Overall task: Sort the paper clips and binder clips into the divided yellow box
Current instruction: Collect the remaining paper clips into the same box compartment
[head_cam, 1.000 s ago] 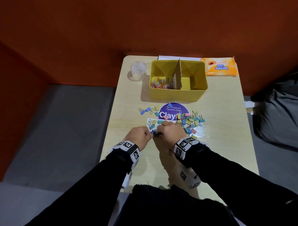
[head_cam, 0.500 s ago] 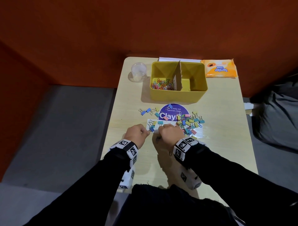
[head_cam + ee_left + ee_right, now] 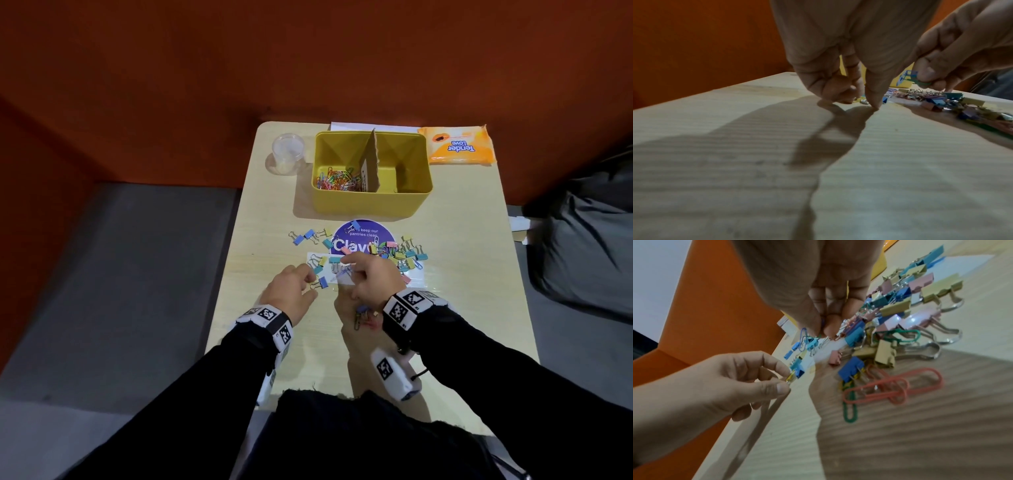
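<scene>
Left hand (image 3: 291, 291): grip pinching yellow clip (image 3: 789, 378) on tabletop (image 3: 462, 274). Right hand (image 3: 371, 279): grip pinching paper clips (image 3: 908, 78). Binder clips (image 3: 400, 253): tabletop, 6 o'clock of box (image 3: 370, 205); its left compartment holds paper clips.

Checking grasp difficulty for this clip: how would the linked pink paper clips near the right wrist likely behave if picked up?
The pink paper clips are thin wire loops lying flat on the table, so they probably need a fingertip pinch. They look interlinked, and touch a green clip, so several may lift together and dangle. Likely light and smooth-coated, so apt to slide when pushed.
</scene>
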`<act>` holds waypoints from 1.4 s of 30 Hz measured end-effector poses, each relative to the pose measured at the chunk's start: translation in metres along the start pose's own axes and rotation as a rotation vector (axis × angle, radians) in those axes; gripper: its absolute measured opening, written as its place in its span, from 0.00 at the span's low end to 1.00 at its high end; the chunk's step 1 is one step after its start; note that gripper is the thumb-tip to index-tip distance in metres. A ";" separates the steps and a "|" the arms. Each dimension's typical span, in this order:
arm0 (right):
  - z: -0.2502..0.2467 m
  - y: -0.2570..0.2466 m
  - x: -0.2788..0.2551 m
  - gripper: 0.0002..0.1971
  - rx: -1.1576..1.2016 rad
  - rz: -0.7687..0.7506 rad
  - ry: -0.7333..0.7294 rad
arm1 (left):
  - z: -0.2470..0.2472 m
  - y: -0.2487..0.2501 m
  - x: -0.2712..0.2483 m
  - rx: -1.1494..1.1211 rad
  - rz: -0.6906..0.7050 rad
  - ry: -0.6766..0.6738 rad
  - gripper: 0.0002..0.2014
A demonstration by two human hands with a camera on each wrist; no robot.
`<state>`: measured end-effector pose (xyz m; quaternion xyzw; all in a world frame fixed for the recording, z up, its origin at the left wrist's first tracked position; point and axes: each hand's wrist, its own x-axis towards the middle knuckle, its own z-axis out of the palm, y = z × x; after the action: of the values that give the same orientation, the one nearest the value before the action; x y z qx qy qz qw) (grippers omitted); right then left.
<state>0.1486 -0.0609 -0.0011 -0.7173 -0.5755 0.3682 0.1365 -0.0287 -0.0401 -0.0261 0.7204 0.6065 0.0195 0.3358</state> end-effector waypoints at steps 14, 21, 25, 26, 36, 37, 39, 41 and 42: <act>-0.019 0.011 -0.002 0.12 0.827 0.269 0.011 | -0.003 0.002 0.007 0.175 -0.052 -0.006 0.06; -0.024 0.023 -0.006 0.15 0.870 0.352 -0.006 | -0.006 0.014 0.009 0.274 -0.079 -0.124 0.11; -0.027 0.022 -0.009 0.18 1.051 0.411 -0.011 | -0.008 0.014 0.009 0.275 -0.075 -0.124 0.11; -0.028 0.021 -0.009 0.18 1.092 0.415 -0.028 | -0.009 0.014 0.009 0.246 -0.069 -0.115 0.10; -0.052 -0.001 0.016 0.10 0.921 0.316 -0.133 | -0.048 0.042 0.028 -0.301 -0.044 0.079 0.05; -0.058 -0.007 0.019 0.10 0.876 0.288 -0.129 | -0.057 0.046 0.032 -0.292 -0.015 0.099 0.07; -0.073 -0.020 0.028 0.10 0.808 0.233 -0.125 | -0.074 0.055 0.041 -0.281 0.030 0.132 0.10; -0.088 -0.032 0.041 0.10 0.779 0.194 -0.103 | -0.089 0.063 0.053 -0.252 0.056 0.154 0.12; -0.094 -0.038 0.049 0.10 0.767 0.177 -0.081 | -0.096 0.067 0.059 -0.229 0.064 0.159 0.12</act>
<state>0.1888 0.0175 0.0695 -0.6461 -0.3369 0.5948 0.3397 0.0027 0.0541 0.0596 0.6927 0.6016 0.1563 0.3657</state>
